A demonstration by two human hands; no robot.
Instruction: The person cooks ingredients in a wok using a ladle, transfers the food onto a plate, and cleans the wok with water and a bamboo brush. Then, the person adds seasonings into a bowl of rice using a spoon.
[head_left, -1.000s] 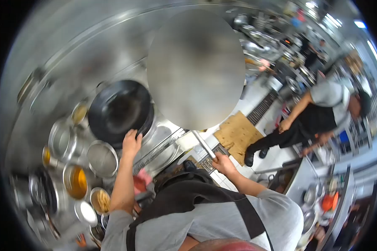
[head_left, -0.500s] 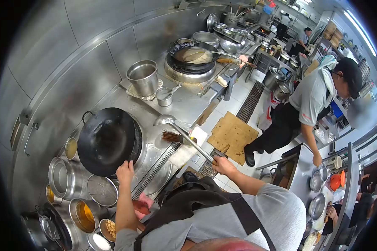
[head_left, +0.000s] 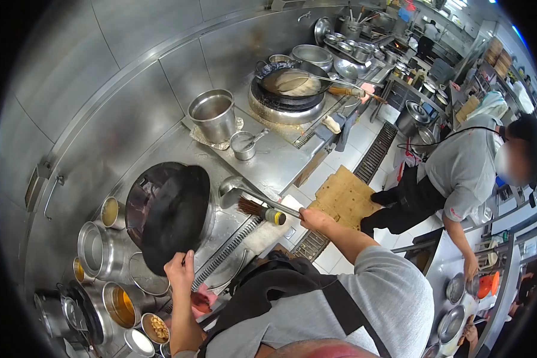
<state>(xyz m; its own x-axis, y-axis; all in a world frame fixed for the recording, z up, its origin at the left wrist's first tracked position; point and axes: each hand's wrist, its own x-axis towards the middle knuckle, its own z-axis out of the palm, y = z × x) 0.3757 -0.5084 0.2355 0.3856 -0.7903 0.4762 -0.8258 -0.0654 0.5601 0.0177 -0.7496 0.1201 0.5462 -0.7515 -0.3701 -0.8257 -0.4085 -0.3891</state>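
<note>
My left hand [head_left: 179, 269] is closed at the near edge of a large black wok [head_left: 179, 218], gripping its rim. The wok is tilted up on one side over the stove. In my right hand [head_left: 317, 220] is the long handle of a metal ladle [head_left: 261, 196], its bowl hanging over the steel counter right of the wok. Just below the ladle, a bristle brush [head_left: 253, 208] lies by a folded white cloth [head_left: 268, 234] near the counter's front edge.
Left of the wok stand steel pots [head_left: 95, 250], a strainer [head_left: 146, 274] and a bowl of yellowish pieces [head_left: 156, 327]. Farther back are a tall pot [head_left: 212, 113], a small pot [head_left: 243, 145] and another wok [head_left: 295, 83]. A co-worker [head_left: 465, 167] leans over bowls on the right.
The wok beside my left hand has gone from lying level to being tilted up. The ladle's bowl has come slightly lower. The co-worker has shifted and turned at the right.
</note>
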